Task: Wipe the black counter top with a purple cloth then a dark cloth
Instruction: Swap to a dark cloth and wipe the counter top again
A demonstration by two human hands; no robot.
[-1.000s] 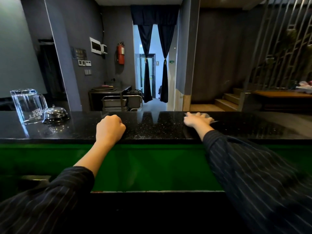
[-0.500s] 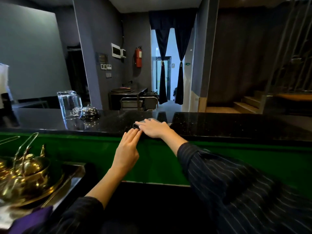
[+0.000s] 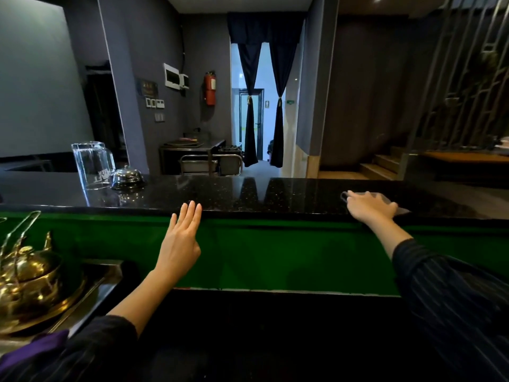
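The black speckled counter top (image 3: 275,194) runs across the view above a green front panel. My right hand (image 3: 367,206) lies flat on a dark grey cloth (image 3: 385,199) at the counter's right part, pressing it onto the surface; most of the cloth is hidden under the hand. My left hand (image 3: 181,235) hovers in front of the green panel just below the counter's near edge, fingers straight and together, holding nothing. A purple cloth (image 3: 33,351) lies at the bottom left, beside my left sleeve.
An upturned glass jug (image 3: 92,165) and a chrome service bell (image 3: 127,176) stand on the counter's left part. A brass kettle on a brass dish (image 3: 30,282) sits on a lower shelf at the left. Beyond the counter are a steel trolley, a curtained doorway and stairs.
My right hand has slid the dark cloth from the counter's middle to the right. My left hand, a fist on the counter one second ago, is off it with fingers straight.
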